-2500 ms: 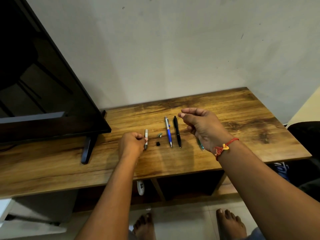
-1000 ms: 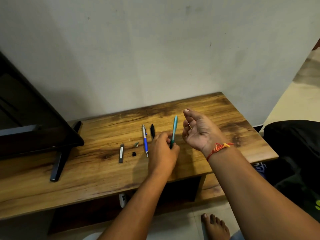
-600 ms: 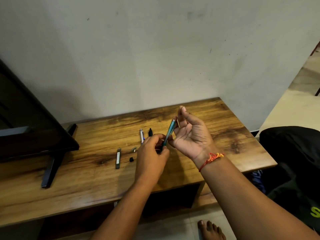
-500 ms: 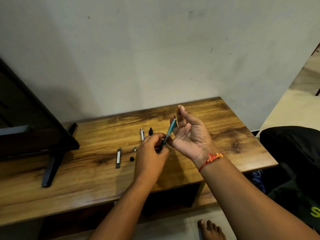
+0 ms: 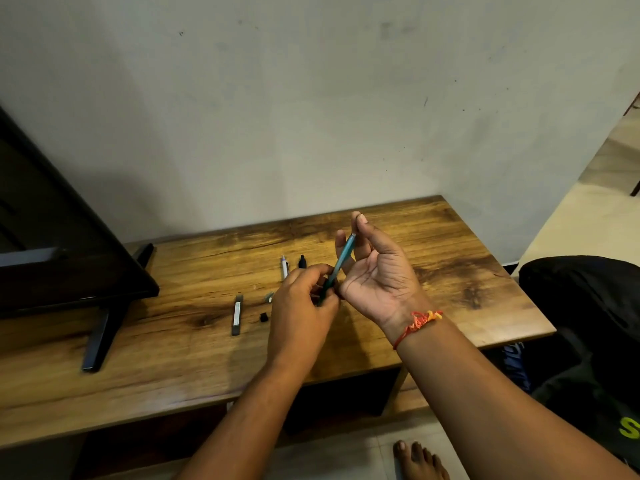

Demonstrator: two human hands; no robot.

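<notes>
A teal pen is held tilted above the wooden table. My left hand pinches its lower end. My right hand, palm turned toward me, has its thumb and curled fingers on the pen's upper end. A blue-and-white pen and a black pen lie on the table behind my left hand, which hides most of them.
A grey flat bar, a small black cap and a small grey piece lie left of my hands. A black television on its stand leg fills the left. A dark bag sits right of the table.
My left hand left the grey bar, lifted the teal pen and brought it to my right hand. In the last half second my right thumb and fingers settled on its top end.
</notes>
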